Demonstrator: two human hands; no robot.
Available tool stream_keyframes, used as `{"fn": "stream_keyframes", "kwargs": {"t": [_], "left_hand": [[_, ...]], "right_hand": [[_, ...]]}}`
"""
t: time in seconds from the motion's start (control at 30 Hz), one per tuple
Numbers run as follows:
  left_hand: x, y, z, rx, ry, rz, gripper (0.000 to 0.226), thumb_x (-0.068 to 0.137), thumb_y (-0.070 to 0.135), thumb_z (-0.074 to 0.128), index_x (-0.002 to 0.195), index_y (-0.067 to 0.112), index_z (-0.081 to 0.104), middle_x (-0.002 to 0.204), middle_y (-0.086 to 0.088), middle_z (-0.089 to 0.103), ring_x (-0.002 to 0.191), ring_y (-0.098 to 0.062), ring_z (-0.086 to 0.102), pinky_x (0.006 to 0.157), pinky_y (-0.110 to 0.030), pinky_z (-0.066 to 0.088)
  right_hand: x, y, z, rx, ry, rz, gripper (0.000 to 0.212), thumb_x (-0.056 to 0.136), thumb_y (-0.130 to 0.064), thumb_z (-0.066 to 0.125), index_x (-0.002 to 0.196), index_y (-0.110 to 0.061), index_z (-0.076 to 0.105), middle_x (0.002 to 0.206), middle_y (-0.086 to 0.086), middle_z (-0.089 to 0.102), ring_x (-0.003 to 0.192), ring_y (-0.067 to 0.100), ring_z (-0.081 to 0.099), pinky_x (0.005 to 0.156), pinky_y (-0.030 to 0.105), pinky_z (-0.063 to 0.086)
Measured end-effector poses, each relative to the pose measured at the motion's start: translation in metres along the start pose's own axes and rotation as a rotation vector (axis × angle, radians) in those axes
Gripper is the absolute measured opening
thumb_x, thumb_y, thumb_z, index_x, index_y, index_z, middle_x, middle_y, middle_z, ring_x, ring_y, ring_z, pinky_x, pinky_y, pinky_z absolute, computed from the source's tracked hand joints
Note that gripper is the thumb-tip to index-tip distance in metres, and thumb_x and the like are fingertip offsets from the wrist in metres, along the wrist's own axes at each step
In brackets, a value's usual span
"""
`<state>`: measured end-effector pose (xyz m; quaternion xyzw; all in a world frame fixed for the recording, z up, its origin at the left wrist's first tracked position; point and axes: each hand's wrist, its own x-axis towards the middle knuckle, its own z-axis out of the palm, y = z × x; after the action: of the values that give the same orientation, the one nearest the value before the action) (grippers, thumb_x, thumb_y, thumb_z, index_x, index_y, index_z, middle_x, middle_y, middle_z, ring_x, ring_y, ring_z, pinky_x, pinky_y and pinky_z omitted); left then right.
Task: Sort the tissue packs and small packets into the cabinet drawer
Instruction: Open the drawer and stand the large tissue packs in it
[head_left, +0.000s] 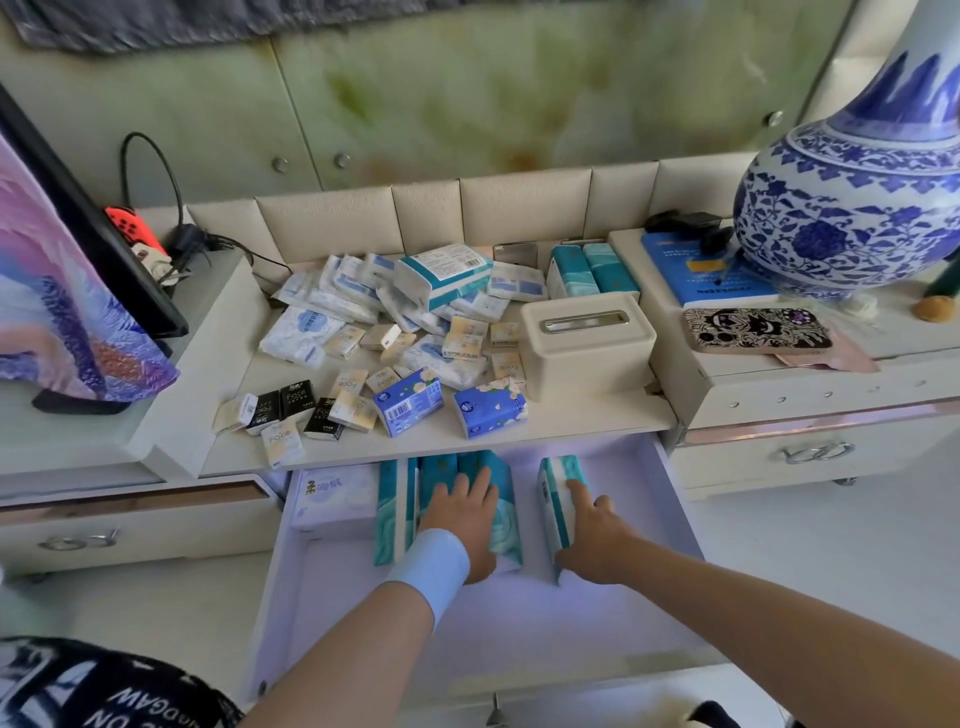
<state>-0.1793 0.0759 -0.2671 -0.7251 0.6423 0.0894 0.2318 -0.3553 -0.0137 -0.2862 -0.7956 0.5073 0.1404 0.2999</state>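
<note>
Pressing flat on a row of teal tissue packs (498, 512) just below the middle of the frame, the left hand (462, 525) lay with fingers spread and palm down, gripping nothing, a pale blue wristband (434, 566) around its wrist. To its right, the right hand (592, 540) was clamped on a lone teal-and-white pack (558, 506), thumb and fingers around its near end, index finger stretched along its top, the pack standing on edge and set apart from the row. A white pack (335, 496) lay at the drawer's left, beside the row. The open drawer (493, 623) had smooth, pale walls and a mostly bare floor nearer the camera. Above it, on the cream cabinet top (426, 447) at the centre of the frame, the remaining items lay heaped: soft crinkled white packets (301, 332), small squarish cream packets (353, 410), two black ones (298, 400), two glossy blue floral packs (408, 408) and a boxy cream tissue holder (587, 348). The packs looked squashy and slick in their plastic film, so my guess was that the upright row could topple or fan out if the left hand lifted before the lone pack was pushed against it. The loose pile near the top's front edge might also slide into the drawer unsorted if nudged.
</note>
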Motion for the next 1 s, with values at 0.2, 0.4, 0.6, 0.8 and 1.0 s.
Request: {"fn": "stream_keyframes", "kwargs": {"t": [0.2, 0.4, 0.6, 0.8, 1.0], "left_hand": [[0.004, -0.006, 0.002, -0.190, 0.016, 0.017, 0.083, 0.091, 0.040, 0.059, 0.154, 0.020, 0.009, 0.162, -0.004, 0.005, 0.144, -0.028, 0.019, 0.111, -0.046, 0.028], [0.003, -0.022, 0.011, -0.284, -0.036, 0.048, 0.084, 0.088, 0.043, 0.062, 0.154, 0.032, 0.011, 0.162, 0.003, -0.004, 0.149, -0.024, -0.001, 0.116, -0.055, 0.022], [0.004, -0.029, 0.019, -0.285, -0.008, 0.051, 0.077, 0.093, 0.026, 0.061, 0.153, 0.034, 0.014, 0.162, 0.002, -0.004, 0.148, -0.025, -0.001, 0.116, -0.054, 0.022], [0.006, -0.031, 0.012, -0.293, -0.008, 0.043, 0.072, 0.090, 0.030, 0.062, 0.150, 0.035, 0.022, 0.161, 0.002, 0.003, 0.148, -0.025, 0.006, 0.109, -0.049, 0.036], [0.003, -0.039, -0.012, -0.350, 0.006, 0.066, 0.064, 0.089, 0.045, 0.057, 0.146, 0.033, 0.033, 0.154, 0.004, 0.026, 0.139, -0.021, 0.027, 0.106, -0.041, 0.038]], "right_hand": [[0.007, -0.016, 0.000, 0.122, -0.035, -0.072, 0.103, 0.080, -0.040, 0.073, 0.154, -0.028, 0.001, 0.139, 0.007, 0.034, 0.118, 0.030, 0.052, 0.095, 0.036, 0.046], [0.018, -0.034, 0.005, 0.389, 0.007, -0.020, 0.087, 0.086, -0.011, 0.065, 0.153, -0.034, 0.014, 0.124, 0.005, 0.050, 0.103, 0.027, 0.061, 0.083, 0.039, 0.057], [0.021, -0.031, 0.006, 0.044, -0.102, -0.226, 0.117, 0.075, -0.031, 0.078, 0.156, -0.030, -0.006, 0.158, -0.004, 0.007, 0.126, 0.024, 0.047, 0.102, 0.034, 0.046], [0.013, -0.040, 0.009, -0.126, 0.126, -0.269, 0.084, 0.079, -0.027, 0.075, 0.149, -0.030, 0.027, 0.139, 0.003, 0.020, 0.110, 0.027, 0.053, 0.090, 0.035, 0.052], [0.014, -0.057, -0.021, -0.374, 0.102, -0.200, 0.070, 0.080, -0.063, 0.051, 0.142, -0.032, 0.038, 0.130, 0.006, 0.040, 0.120, 0.028, 0.047, 0.100, 0.042, 0.039]]}}
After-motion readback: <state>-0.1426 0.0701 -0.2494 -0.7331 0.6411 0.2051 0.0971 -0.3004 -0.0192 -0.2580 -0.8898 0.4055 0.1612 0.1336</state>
